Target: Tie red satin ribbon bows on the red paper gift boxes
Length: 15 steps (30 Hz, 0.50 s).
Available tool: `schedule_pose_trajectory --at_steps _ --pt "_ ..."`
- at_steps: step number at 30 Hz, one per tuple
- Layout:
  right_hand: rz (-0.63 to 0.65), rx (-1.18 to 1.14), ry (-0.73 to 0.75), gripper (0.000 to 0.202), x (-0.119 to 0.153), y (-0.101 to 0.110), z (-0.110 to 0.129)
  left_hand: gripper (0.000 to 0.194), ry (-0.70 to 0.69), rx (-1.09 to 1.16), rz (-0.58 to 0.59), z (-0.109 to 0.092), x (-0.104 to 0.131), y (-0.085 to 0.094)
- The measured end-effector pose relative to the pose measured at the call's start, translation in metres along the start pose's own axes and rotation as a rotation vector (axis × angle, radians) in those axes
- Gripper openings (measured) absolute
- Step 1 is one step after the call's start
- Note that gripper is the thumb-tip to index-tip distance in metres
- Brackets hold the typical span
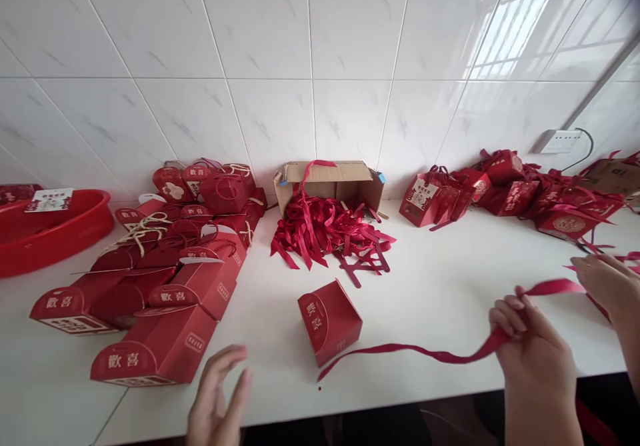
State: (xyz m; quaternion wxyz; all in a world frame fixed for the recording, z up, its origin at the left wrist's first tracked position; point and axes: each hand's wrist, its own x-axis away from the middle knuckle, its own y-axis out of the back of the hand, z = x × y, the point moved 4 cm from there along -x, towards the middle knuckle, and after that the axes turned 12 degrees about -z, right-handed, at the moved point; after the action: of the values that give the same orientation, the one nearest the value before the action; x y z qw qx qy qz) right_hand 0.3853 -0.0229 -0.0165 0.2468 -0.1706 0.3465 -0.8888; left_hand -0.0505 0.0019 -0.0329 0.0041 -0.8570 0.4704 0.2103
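Observation:
My left hand is at the front edge of the white table, thumb and fingers apart, with nothing between them. My right hand is closed around a dark red ribbon. One length of the ribbon runs left along the tabletop to a small red gift box; its other part stretches right from my fist. The box stands alone between my hands, its curved flap with gold characters turned to the left. Whether the ribbon's tip touches the box or only lies in front of it, I cannot tell.
Red gift boxes crowd the left, beside a red plastic basin. Red ribbons spill from a cardboard box at the wall. Ribboned boxes fill the back right. Another person's hand works at the right edge.

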Motion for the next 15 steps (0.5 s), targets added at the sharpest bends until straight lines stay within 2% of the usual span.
schedule_pose_trajectory --at_steps 2,4,6,8,11,15 --pt "0.089 0.207 -0.002 0.012 0.010 -0.008 -0.012 0.025 -0.219 -0.058 0.138 -0.021 0.001 -0.030" --pt "0.226 0.481 -0.007 0.019 0.027 -0.023 -0.028 0.031 -0.398 -0.113 0.260 -0.040 0.006 -0.064" --pt "0.391 0.774 0.036 0.026 0.047 -0.040 -0.042 0.041 -0.465 -0.183 0.344 -0.050 0.010 -0.093" --pt "0.547 0.964 0.090 0.033 0.064 -0.055 -0.052 0.038 -0.512 -0.257 0.388 -0.054 0.011 -0.111" --pt "0.662 1.070 0.155 0.038 0.079 -0.069 -0.057 0.033 -0.564 -0.312 0.516 -0.054 0.007 -0.118" --pt "0.790 1.135 0.186 0.036 0.089 -0.075 -0.054 0.038 -0.573 -0.285 0.687 -0.055 0.000 -0.108"
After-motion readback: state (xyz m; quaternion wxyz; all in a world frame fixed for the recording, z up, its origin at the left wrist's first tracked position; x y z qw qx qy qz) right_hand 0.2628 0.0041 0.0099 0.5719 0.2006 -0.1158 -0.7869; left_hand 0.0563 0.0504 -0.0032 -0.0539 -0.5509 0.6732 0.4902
